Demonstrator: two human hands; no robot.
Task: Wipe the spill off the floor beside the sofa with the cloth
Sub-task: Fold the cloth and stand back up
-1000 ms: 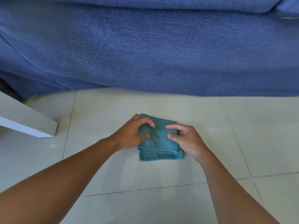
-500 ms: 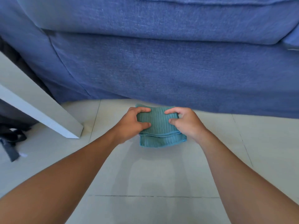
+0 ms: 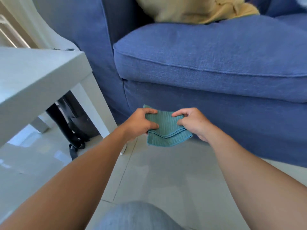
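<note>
A folded teal cloth (image 3: 166, 130) hangs in the air in front of the blue sofa (image 3: 207, 63), lifted off the pale tiled floor (image 3: 166, 176). My left hand (image 3: 139, 123) grips its left edge and my right hand (image 3: 194, 123) grips its right edge, thumbs on top. The folded layers sag a little between my hands. I see no distinct spill on the floor below; the tiles there only show a faint sheen.
A white side table (image 3: 36, 77) stands at the left, its leg (image 3: 96, 113) close to my left forearm. A dark bag with straps (image 3: 74, 127) lies under it. A yellow cushion (image 3: 191, 9) rests on the sofa. My knee in grey fabric (image 3: 136, 216) shows at the bottom.
Both hands have lifted the folded cloth off the floor, and my head has risen, so the sofa seat, cushion and table top come into view.
</note>
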